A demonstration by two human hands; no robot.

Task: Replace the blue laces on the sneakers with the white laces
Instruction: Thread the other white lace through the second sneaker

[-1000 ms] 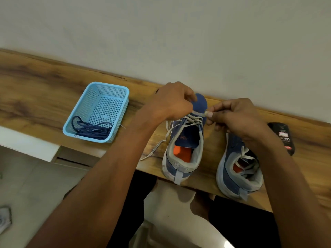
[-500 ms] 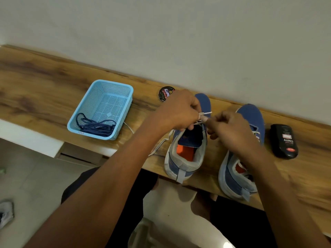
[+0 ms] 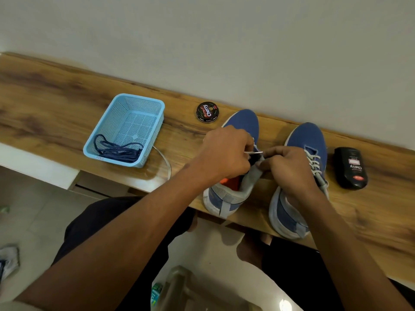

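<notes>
My hands have slid back from the toe end of the left sneaker [image 3: 241, 129], which I take as my landmark, toward its collar, so I judge I am now at the upper eyelets and this shoe is nearly laced. My left hand [image 3: 226, 153] is curled over the tongue, fingers closed on the white lace [image 3: 253, 152]; my right hand [image 3: 289, 167] pinches the lace's other end just beside it, the stiff tip showing between the two hands. A slack loop of the same lace trails off the sneaker's left side onto the wooden shelf [image 3: 56, 104]. Right of the landmark stands the right sneaker [image 3: 307, 140], already threaded in white. Well to the left, the blue laces [image 3: 119, 151] lie heaped in the light-blue basket [image 3: 134, 102]. Behind the sneaker sits a Cherry polish tin [image 3: 207, 112]; far right, a black polish bottle [image 3: 350, 168].
</notes>
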